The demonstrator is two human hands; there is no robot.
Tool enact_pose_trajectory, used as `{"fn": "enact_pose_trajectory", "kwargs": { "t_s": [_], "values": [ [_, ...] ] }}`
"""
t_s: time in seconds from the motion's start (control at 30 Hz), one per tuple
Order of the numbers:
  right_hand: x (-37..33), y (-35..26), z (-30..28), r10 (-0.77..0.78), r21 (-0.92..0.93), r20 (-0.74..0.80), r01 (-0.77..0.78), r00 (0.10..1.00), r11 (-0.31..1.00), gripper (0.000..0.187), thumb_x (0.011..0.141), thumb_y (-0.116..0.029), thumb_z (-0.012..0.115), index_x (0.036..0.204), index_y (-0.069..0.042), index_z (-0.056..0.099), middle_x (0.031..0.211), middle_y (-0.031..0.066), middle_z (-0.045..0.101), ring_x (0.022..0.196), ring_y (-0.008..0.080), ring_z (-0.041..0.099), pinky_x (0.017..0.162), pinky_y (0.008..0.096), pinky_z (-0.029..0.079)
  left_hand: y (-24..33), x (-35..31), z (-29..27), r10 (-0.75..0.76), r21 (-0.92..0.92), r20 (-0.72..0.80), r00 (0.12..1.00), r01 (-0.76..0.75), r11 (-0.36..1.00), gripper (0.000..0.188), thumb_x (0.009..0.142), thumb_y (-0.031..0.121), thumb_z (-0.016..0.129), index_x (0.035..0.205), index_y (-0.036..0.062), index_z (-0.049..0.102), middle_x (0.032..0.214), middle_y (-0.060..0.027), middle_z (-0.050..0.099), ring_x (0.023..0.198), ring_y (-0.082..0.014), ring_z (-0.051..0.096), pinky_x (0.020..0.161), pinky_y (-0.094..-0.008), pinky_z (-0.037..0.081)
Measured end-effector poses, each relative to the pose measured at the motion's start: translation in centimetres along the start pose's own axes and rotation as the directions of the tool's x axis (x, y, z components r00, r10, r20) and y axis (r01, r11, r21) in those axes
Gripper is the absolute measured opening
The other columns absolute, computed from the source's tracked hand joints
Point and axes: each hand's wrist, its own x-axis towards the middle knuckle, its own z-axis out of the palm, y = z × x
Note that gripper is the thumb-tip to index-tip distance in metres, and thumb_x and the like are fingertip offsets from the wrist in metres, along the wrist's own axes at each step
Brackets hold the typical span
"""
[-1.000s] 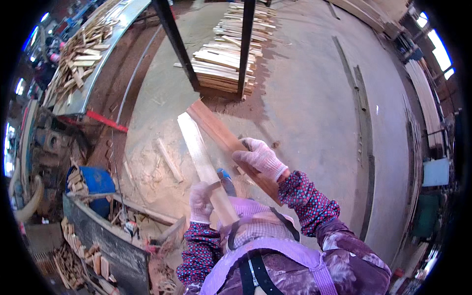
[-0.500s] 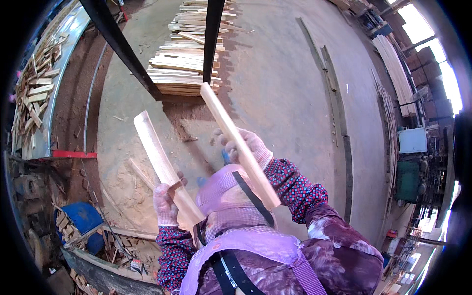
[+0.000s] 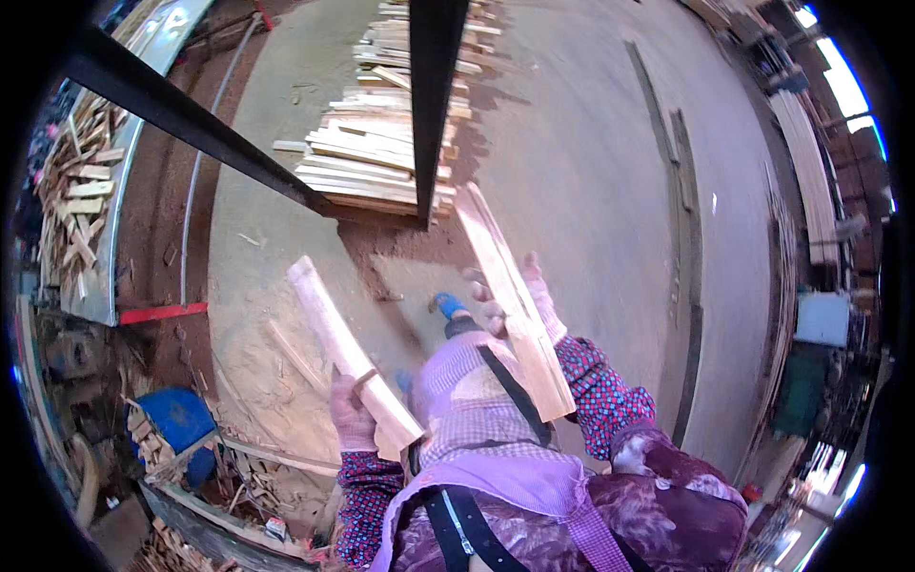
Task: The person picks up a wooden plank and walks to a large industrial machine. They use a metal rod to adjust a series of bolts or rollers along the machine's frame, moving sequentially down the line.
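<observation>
My left hand [image 3: 352,414], in a pale glove, is closed around the lower part of a flat wooden strip [image 3: 329,322]. That strip slants up and to the left, its near end close to my apron. On the other side, my gloved right hand [image 3: 541,297] grips a second wooden strip [image 3: 502,272] from behind, fingers showing along its left edge. A lengthwise line or groove runs down this strip's face. The two strips are apart, both held in front of my purple checked apron [image 3: 467,381].
Beyond my hands, a long stack of wooden strips [image 3: 367,157] lies behind dark metal bars [image 3: 438,105]. To the left, a metal table [image 3: 124,224] bears scrap wood. Sawdust [image 3: 262,367] covers the floor below it, near a blue container [image 3: 178,419]. Long boards [image 3: 805,176] line the right side.
The right-hand strip has turned, so more of its broad, grooved face shows. Both hands remain on their strips. The whole view has shifted, with the scene now further right and lower.
</observation>
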Motion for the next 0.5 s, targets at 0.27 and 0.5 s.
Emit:
{"fn": "enact_pose_trajectory", "kwargs": {
  "t_s": [0.27,0.5],
  "values": [
    [10.0,-19.5,0.9,-0.494,-0.819,-0.462,-0.568,0.737,-0.079,0.059,0.085,-0.049,0.065,0.113,0.003,0.058,0.096,0.0198,0.066,0.072,0.0259,0.066,0.070,0.0411,0.056,-2.1,1.9,5.1,-0.055,-0.271,-0.037,0.998,0.043,0.962,0.057,0.080,0.015,0.058,0.128,-0.0136,0.046,0.116,-0.0264,0.062,0.099,-0.0345,0.066,0.087,-0.0429,0.058],
    [27.6,-27.1,7.9,-0.549,-0.377,0.025,-0.500,0.836,-0.779,0.055,0.086,-0.046,0.063,0.114,0.001,0.057,0.096,0.0236,0.063,0.081,0.0287,0.065,0.076,0.0412,0.052,-1.6,-0.7,9.2,-0.012,-0.316,-0.205,0.979,-0.055,0.947,0.057,0.086,0.024,0.052,0.132,-0.0094,0.044,0.114,-0.0221,0.061,0.098,-0.0299,0.064,0.082,-0.0403,0.056]
  ]
}}
